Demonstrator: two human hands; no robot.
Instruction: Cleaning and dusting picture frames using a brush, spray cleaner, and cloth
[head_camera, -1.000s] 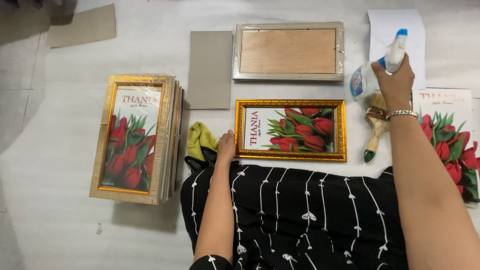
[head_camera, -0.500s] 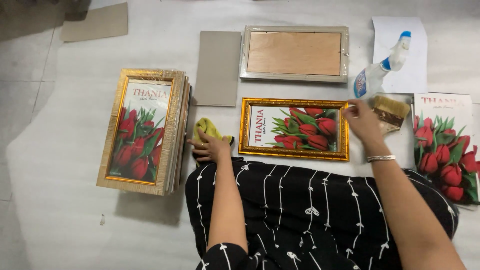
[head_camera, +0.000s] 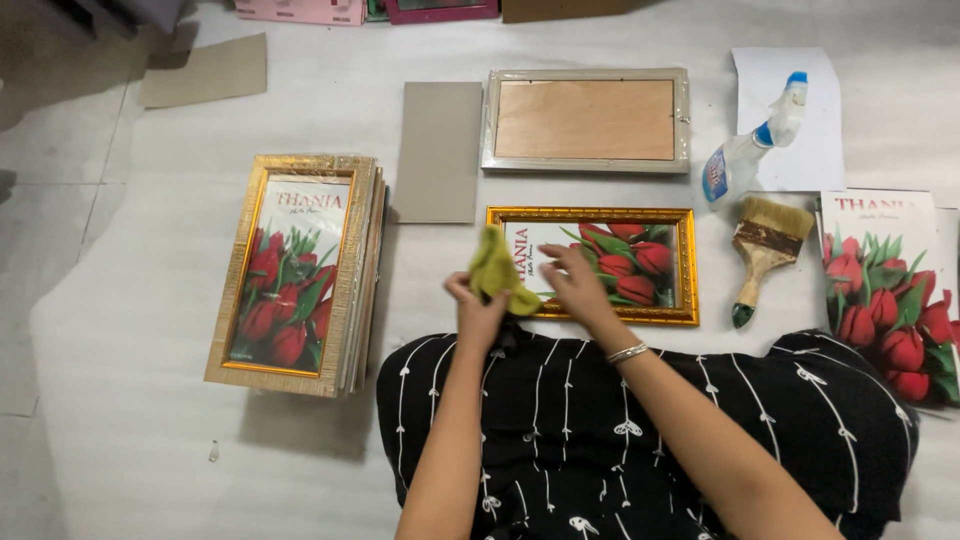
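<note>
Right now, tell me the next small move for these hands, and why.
Probably spread the yellow-green cloth flat and press it onto the glass of the gold frame: both the left hand and right hand pinch it bunched above the frame's left end.

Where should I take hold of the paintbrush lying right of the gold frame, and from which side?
Grip the paintbrush by its wooden handle, coming from the near side: the handle points toward the person, lies flat and free, while the bristles point away toward the spray bottle.
</note>
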